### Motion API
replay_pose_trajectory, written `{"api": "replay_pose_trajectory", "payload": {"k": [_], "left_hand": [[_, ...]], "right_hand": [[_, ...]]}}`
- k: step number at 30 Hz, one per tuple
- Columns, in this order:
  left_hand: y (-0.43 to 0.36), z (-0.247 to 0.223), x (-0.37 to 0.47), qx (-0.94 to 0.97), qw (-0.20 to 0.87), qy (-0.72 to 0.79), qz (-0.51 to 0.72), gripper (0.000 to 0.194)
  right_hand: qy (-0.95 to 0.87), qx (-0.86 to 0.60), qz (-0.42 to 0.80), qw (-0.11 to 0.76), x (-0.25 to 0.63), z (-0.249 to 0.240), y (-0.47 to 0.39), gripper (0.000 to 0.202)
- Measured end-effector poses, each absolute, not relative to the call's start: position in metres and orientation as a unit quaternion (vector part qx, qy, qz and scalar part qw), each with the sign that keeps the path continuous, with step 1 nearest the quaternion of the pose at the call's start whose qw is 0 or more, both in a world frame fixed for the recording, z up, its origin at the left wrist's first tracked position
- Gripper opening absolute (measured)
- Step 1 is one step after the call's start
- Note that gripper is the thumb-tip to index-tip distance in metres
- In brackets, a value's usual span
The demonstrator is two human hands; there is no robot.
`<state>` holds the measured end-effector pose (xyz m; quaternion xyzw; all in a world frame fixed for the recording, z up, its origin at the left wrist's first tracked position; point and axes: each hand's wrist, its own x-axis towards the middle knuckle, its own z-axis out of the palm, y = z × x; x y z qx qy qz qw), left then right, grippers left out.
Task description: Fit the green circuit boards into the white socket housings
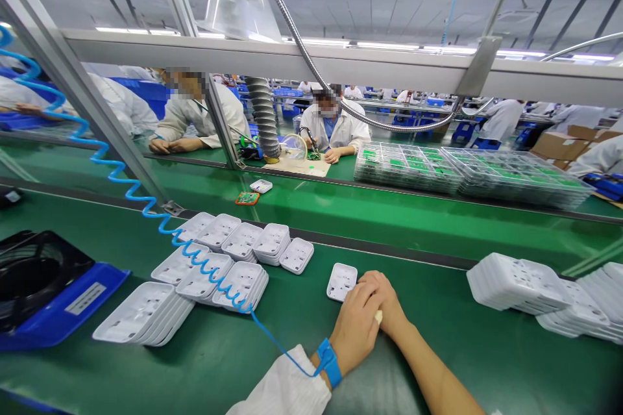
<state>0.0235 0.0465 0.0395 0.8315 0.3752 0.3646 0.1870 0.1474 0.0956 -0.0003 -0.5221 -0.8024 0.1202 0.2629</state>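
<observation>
My left hand (356, 314), with a blue wrist strap (329, 362) round its wrist, lies against my right hand (388, 303) on the green bench. Both hands have their fingers curled and pressed together. Between them shows a small pale spot that I cannot identify; anything inside the grip is hidden. Just beyond the left fingers a white plastic housing shell (342, 281) lies flat, its far part in sight and its near corner covered by my hand. Several stacks of similar shells (242, 283) stand to the left, and a single low pile (296, 255) lies at their right end.
A coiled blue cord (165, 228) crosses the left stacks to the strap. More shell stacks (516, 282) stand at right. A black fan (41, 278) sits far left. Across the green conveyor (389, 226), carrying a circuit board (247, 198), are clear trays (409, 168) and co-workers.
</observation>
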Motion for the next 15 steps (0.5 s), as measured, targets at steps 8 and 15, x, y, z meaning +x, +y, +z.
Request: {"api": "replay_pose_trajectory", "payload": {"k": [8,15], "left_hand": [[0.047,0.039,0.023,0.832,0.186,0.377,0.362,0.041],[0.048,0.037,0.023,0.836,0.186,0.373,0.359,0.043]], "right_hand": [[-0.803,-0.516,0.113,0.277,0.148,-0.005,0.097,0.015],[-0.803,-0.516,0.114,0.275,0.146,0.006,0.093,0.012]]}}
